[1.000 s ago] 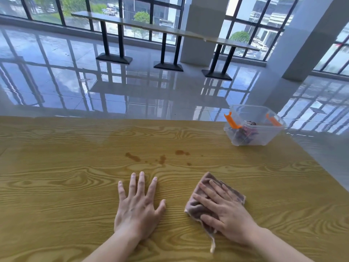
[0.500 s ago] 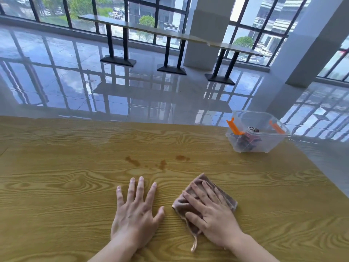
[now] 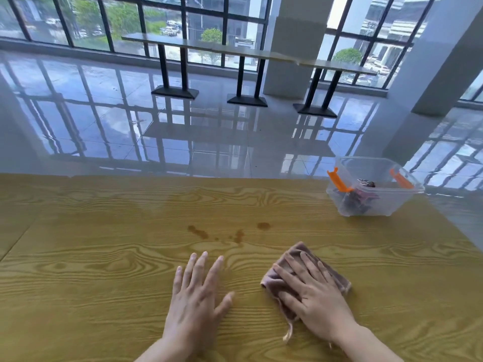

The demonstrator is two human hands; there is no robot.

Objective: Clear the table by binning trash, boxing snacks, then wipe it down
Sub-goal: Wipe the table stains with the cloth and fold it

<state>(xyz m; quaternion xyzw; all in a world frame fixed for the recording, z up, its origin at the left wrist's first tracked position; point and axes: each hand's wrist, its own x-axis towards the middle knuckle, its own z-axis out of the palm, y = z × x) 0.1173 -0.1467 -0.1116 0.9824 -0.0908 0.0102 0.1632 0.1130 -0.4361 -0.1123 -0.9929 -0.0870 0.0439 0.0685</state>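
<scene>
My right hand [image 3: 316,296] presses flat on a crumpled pinkish-brown cloth [image 3: 300,253] lying on the wooden table [image 3: 91,257]. My left hand [image 3: 194,299] rests flat on the bare wood to the left of the cloth, fingers spread, holding nothing. Brown spill stains [image 3: 200,233] mark the table just beyond both hands, with a round spot [image 3: 263,225] farther right. A clear plastic box [image 3: 381,205] with orange latches stands at the far right corner; dark snack packets lie inside it.
The table's far edge meets a glossy tiled floor [image 3: 209,126]. A long counter [image 3: 235,52] on black legs stands by the windows, and white pillars [image 3: 295,48] rise behind. The table's right edge slants close past the box.
The cloth under my right hand slid left toward my left hand, then back to the right and a little forward. My left hand stayed flat in place. The view tilted up slightly.
</scene>
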